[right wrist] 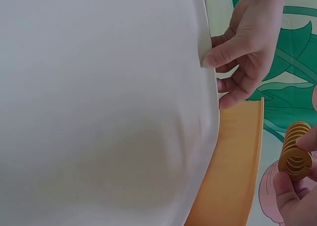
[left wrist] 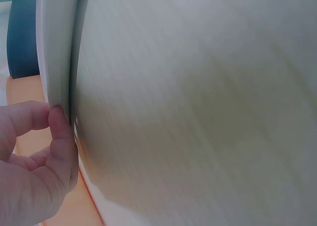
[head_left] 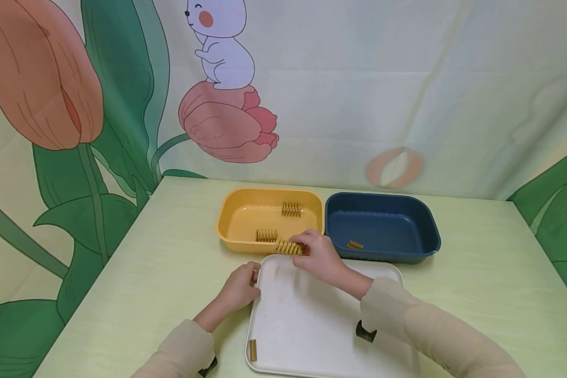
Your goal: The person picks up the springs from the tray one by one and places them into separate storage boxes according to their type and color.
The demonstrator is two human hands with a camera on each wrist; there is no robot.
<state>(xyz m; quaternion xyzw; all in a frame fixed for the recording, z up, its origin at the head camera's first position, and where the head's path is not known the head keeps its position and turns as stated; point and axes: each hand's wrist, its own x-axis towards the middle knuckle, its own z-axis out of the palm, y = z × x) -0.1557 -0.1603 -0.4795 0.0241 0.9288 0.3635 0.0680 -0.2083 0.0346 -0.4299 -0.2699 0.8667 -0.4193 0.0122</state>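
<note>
A large yellow coil spring (head_left: 287, 247) is pinched between the thumb and fingers of my right hand (head_left: 322, 257), above the far edge of a white tray (head_left: 312, 315). The right wrist view shows the spring (right wrist: 295, 151) end-on at the fingertips. My left hand (head_left: 238, 289) pinches the tray's left rim; the left wrist view shows its thumb and finger (left wrist: 62, 137) on that rim. A small spring (head_left: 252, 350) lies in the tray's near left corner. Two large springs, one at the back (head_left: 291, 209), sit in the yellow bin (head_left: 236, 245).
Right of the yellow bin stands a dark blue bin (head_left: 430, 231), holding one small spring (head_left: 355, 245). Both bins are just beyond the tray on a pale green table (head_left: 179, 252). A printed cloth (head_left: 331, 105) hangs behind.
</note>
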